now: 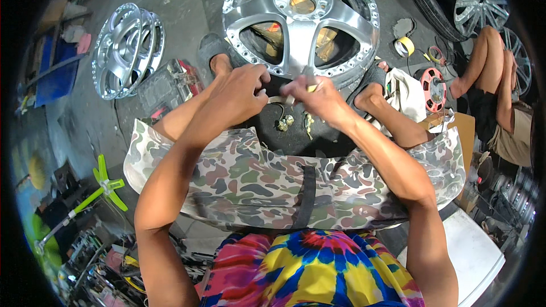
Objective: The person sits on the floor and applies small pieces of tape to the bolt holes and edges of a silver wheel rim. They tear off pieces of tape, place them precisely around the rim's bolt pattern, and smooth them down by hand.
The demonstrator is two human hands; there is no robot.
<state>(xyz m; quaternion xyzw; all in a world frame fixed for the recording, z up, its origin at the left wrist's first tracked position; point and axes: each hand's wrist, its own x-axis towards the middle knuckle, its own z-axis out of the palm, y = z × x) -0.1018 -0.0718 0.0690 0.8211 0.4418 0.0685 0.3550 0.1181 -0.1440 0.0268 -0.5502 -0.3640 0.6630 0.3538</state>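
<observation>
A large silver alloy wheel rim (301,40) lies face up in front of me, with bolt holes round its edge. My left hand (242,94) is just below its near edge, fingers curled inward; what they pinch, if anything, is hidden. Beside it, my right hand (321,98) is closed and smeared by motion. A small bit of yellow (311,88) shows at its fingers, too blurred to name. Between the hands is a short pale curved strip (277,100). Crumpled pale-yellow scraps (285,122) lie on the dark floor below them.
Two silver rims (126,51) stand at left beside a clear plastic case (168,88). At right are a yellow tape roll (404,46), a red reel (433,90), a white bag (405,94), and a tyre (435,5). Another person (495,91) sits far right near more rims.
</observation>
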